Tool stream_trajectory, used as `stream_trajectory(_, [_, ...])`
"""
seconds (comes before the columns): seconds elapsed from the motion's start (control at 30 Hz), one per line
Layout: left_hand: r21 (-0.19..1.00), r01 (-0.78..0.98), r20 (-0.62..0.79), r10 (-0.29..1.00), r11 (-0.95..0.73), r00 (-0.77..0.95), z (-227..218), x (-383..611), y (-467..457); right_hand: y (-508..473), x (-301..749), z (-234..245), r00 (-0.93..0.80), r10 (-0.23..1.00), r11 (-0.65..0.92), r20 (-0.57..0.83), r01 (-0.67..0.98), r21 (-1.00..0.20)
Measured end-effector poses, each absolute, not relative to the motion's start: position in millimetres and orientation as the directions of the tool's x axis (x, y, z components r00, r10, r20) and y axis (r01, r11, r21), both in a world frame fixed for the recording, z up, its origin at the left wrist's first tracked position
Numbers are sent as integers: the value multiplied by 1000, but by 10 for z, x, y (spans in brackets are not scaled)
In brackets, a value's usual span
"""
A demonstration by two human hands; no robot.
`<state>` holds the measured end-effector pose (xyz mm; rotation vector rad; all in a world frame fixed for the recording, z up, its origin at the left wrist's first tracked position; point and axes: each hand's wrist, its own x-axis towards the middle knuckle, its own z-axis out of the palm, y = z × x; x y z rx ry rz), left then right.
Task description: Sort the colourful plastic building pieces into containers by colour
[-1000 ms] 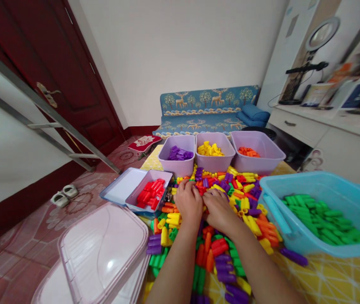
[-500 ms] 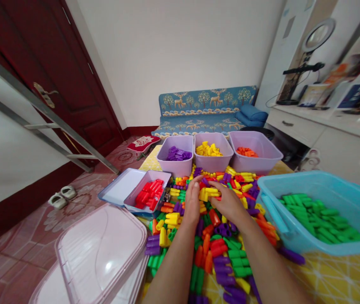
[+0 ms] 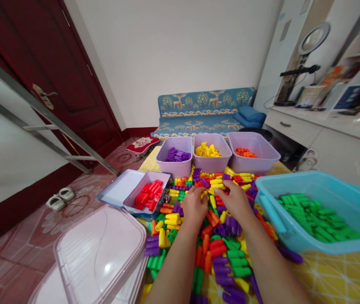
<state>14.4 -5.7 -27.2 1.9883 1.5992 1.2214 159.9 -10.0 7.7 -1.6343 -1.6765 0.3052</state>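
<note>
the table wears a yellow cloth crossed by thin white lines, bare at the near right. a dense spread of plastic pieces in red, orange, yellow, green and purple covers its middle, some joined in rows. along the far side stand a left lilac bin, a middle lilac bin and a right lilac bin. a light-blue basket stands on the right, with a lone purple piece just beside its near corner. a blue-rimmed tray lies at the left edge.
</note>
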Motion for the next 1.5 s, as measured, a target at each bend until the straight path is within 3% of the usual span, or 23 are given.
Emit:
stream_trajectory(0.2, [923, 263, 352, 894, -282, -276, -345, 74, 82, -171, 1685, 233, 9, 963, 206, 269, 618, -759])
stream_trajectory(0.33, [962, 78, 272, 912, -261, -305, -372, 74, 101, -286, 1790, 326, -233, 966, 243, 110, 684, -688])
stream_trajectory(0.47, [967, 52, 254, 918, -250, -306, -383, 88, 99, -333, 1850, 371, -221, 973, 94, -62, 631, -770])
stream_trajectory(0.57, [967, 44, 252, 921, -251, -297, -379, 90, 96, -291, 1778, 405, -51, 997, 77, 62, 378, -922])
stream_trajectory(0.63, [967, 34, 252, 922, -253, -293, -367, 88, 90, -247, 1685, 419, 77, 966, 237, 247, 120, -964])
stream_trajectory(0.7, [964, 19, 259, 921, -265, -292, -343, 85, 75, -208, 1594, 406, 135, 916, 382, 377, -9, -924])
stream_trajectory(0.77, [961, -5, 264, 922, -277, -283, -308, 86, 52, -181, 1532, 359, 112, 908, 402, 404, 40, -915])
stream_trajectory(0.9, [948, -66, 288, 928, -311, -236, -249, 125, 0, -166, 1501, 223, 24, 962, 252, 272, 305, -919])
stream_trajectory(1.0, [932, -74, 337, 922, -355, -189, -228, 171, -25, -166, 1506, 150, -42, 971, 228, 235, 458, -859])
stream_trajectory(1.07, [931, -8, 360, 919, -366, -161, -187, 170, -39, -158, 1512, 116, -84, 972, 230, 218, 513, -827])
stream_trajectory(1.13, [916, 183, 381, 916, -356, -126, -100, 113, -55, -139, 1531, 87, -47, 977, 200, 210, 556, -807])
stream_trajectory(1.23, [758, 584, 358, 934, -292, 2, 89, -75, -93, -102, 1582, 56, 81, 967, 145, 242, 610, -779])
stream_trajectory(1.3, [646, 724, 248, 963, -244, 104, 195, -212, -126, -84, 1614, 45, 106, 961, 135, 255, 626, -768])
stream_trajectory(1.4, [476, 836, 122, 962, -274, 245, 243, -310, -174, -76, 1628, 40, 93, 963, 138, 253, 637, -759])
stream_trajectory(1.5, [420, 852, 99, 949, -312, 299, 172, -245, -195, -78, 1613, 35, 79, 967, 140, 244, 633, -761])
